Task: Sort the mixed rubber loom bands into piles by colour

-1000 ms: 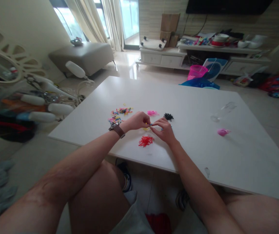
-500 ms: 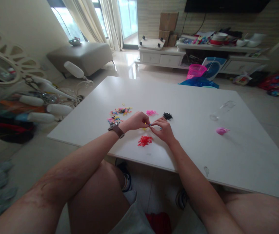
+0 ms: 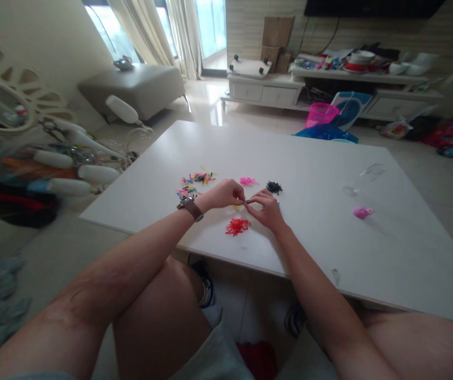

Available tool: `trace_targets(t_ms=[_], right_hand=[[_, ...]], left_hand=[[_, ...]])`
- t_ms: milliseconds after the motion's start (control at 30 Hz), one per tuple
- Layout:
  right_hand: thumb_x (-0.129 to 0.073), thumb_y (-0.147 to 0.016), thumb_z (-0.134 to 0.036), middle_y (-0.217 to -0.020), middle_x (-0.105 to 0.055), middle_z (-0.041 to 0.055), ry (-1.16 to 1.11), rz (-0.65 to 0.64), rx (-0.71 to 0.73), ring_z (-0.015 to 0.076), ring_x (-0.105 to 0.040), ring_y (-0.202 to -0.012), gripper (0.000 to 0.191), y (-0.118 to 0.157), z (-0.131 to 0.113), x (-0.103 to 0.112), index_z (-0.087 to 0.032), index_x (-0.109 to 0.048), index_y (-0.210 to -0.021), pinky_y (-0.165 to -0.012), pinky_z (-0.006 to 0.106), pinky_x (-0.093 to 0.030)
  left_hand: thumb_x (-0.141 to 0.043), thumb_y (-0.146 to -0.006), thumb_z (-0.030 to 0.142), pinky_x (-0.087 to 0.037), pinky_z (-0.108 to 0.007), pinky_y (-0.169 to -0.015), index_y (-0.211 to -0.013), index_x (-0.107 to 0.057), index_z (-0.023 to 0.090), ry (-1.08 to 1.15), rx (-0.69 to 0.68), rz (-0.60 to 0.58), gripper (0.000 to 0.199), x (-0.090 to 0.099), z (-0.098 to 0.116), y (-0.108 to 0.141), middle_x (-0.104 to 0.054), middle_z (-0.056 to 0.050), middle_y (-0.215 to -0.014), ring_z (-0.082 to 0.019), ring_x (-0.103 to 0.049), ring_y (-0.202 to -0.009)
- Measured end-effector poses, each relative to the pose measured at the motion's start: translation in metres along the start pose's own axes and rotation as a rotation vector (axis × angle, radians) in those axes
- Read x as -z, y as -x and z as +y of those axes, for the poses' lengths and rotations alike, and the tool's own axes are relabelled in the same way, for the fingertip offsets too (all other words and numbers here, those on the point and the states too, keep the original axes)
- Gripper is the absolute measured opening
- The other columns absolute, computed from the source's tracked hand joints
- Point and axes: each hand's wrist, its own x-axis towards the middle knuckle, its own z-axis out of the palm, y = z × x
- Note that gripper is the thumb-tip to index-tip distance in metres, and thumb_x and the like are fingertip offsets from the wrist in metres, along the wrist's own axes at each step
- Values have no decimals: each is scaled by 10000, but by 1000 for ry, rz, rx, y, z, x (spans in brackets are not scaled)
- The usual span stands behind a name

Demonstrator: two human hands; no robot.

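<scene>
My left hand (image 3: 226, 194), with a watch (image 3: 190, 207) on its wrist, meets my right hand (image 3: 265, 208) over the middle of the white table (image 3: 313, 248). Their fingertips pinch together on something tiny and bluish, too small to make out. Below them lies a red pile (image 3: 237, 227) of small pieces. Beyond the hands are a pink pile (image 3: 248, 181) and a black pile (image 3: 274, 187). Mixed-colour pieces (image 3: 200, 178) lie in two loose heaps near my left wrist. Some yellow and blue pieces are partly hidden by the hands.
On the table's right side are a clear container (image 3: 365, 179), a pink object (image 3: 363, 212) and a small clear piece (image 3: 336, 276). A chair-like white metal frame (image 3: 121, 110) stands off the left edge. Behind the table is a pink basket (image 3: 321, 114).
The view has shifted slightly, so the table and piles appear a little higher and further right. Both hands stay together in nearly the same pinching pose.
</scene>
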Motion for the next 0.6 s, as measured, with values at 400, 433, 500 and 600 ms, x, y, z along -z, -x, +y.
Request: trace_targets(t_ms=[400,433,500,600], right_hand=[[-727,-895,-282,-820,-720,38,6,-4,-12,228,-598,-848,75,0,-1,0,-256,-745,-827,-790,402,-531],[-726,-896,-286,-821,-720,38,7,-6,-15,229,-600,-849,79,0,-1,0,-257,-745,-825,-791,403,-532],[-725,-897,-294,-823,-719,40,9,-11,-23,230,-603,-852,84,0,-2,0,-259,-745,-822,-793,405,-534],[-728,-895,-297,-819,-718,40,12,-15,-31,233,-606,-855,87,0,-2,0,-262,-744,-817,-800,406,-535]], left_hand=[[-765,-721,177,-380,-216,-550,-733,-781,121,17,9,3,59,0,1,0,-666,-16,-589,-97,-541,-547],[-765,-719,175,-380,-215,-551,-731,-781,123,18,10,4,55,0,1,0,-666,-15,-588,-97,-541,-547],[-764,-715,167,-381,-215,-553,-727,-781,126,18,12,5,46,0,2,0,-663,-11,-584,-97,-540,-547],[-765,-714,163,-387,-216,-560,-724,-781,127,11,10,5,40,0,2,0,-660,-9,-581,-96,-536,-548]])
